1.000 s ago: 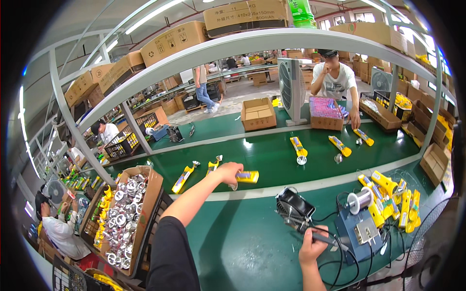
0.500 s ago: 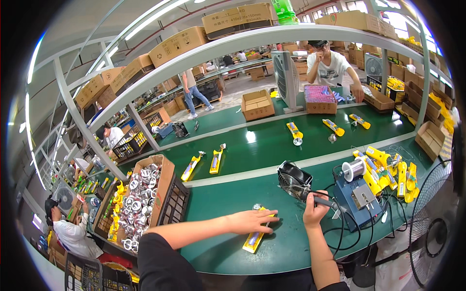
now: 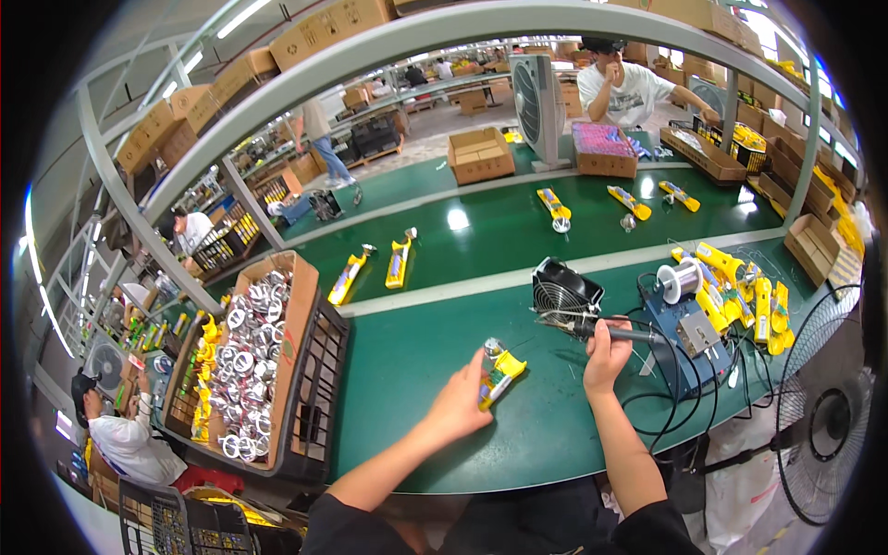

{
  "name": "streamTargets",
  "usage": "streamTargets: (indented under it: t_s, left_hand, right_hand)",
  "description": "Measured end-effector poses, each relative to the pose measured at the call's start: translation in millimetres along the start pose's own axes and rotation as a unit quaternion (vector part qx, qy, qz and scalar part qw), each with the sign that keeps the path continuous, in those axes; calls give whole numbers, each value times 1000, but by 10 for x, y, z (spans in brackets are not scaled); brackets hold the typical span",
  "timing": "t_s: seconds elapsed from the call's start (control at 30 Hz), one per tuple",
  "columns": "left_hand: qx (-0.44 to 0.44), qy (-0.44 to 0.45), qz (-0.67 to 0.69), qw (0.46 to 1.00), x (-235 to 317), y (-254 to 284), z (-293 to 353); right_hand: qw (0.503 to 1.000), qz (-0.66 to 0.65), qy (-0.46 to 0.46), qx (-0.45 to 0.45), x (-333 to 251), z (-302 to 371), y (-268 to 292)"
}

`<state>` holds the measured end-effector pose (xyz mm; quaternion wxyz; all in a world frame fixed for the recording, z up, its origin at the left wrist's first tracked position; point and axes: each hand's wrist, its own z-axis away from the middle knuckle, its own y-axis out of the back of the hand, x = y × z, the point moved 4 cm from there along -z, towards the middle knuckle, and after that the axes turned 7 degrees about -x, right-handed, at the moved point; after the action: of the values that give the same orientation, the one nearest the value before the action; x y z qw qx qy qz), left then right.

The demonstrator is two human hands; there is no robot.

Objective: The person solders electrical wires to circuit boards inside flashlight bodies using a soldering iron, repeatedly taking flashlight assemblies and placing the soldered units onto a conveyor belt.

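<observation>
My left hand (image 3: 460,400) grips a yellow flashlight body (image 3: 504,372) from its left side, index finger stretched along it toward the silver reflector cup (image 3: 493,348) at its far end. Part of the body is hidden under the fingers. My right hand (image 3: 608,355) is closed round the dark handle of a soldering iron (image 3: 592,328). The iron's tip points left, in front of a small black fan (image 3: 566,289) and apart from the flashlight body.
A carton of silver reflector cups (image 3: 252,370) stands left in a black crate (image 3: 319,398). At right are a blue soldering station (image 3: 680,338), a solder wire spool (image 3: 680,279), cables and piled yellow bodies (image 3: 740,296). Beyond, more units lie on the green belt (image 3: 481,227); a person sits there.
My left hand has gone from open over the flashlight body to holding it, and the body now sits farther up the table. The soldering iron stays in my right hand.
</observation>
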<state>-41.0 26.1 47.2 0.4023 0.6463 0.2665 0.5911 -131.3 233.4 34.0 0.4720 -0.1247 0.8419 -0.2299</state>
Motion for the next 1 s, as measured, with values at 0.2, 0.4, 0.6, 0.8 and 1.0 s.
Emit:
streamTargets:
  t_s: [0.2,0.4,0.6,0.8,1.0]
  left_hand:
    - [-144,-84,98,981,-175,132,-33]
    - [-106,-202,134,964,-313,-11,71]
    - [-17,-227,204,952,-303,-108,98]
    - [29,-187,240,952,-340,-156,90]
    - [63,-134,288,946,-349,-129,96]
  right_hand:
    - [999,-14,-28,-18,43,4,58]
    - [998,-6,-49,-39,21,38,-13]
    - [997,25,-55,-47,-80,89,-137]
    - [996,45,-50,-60,-59,96,-106]
    - [994,52,-27,-88,-128,87,-147]
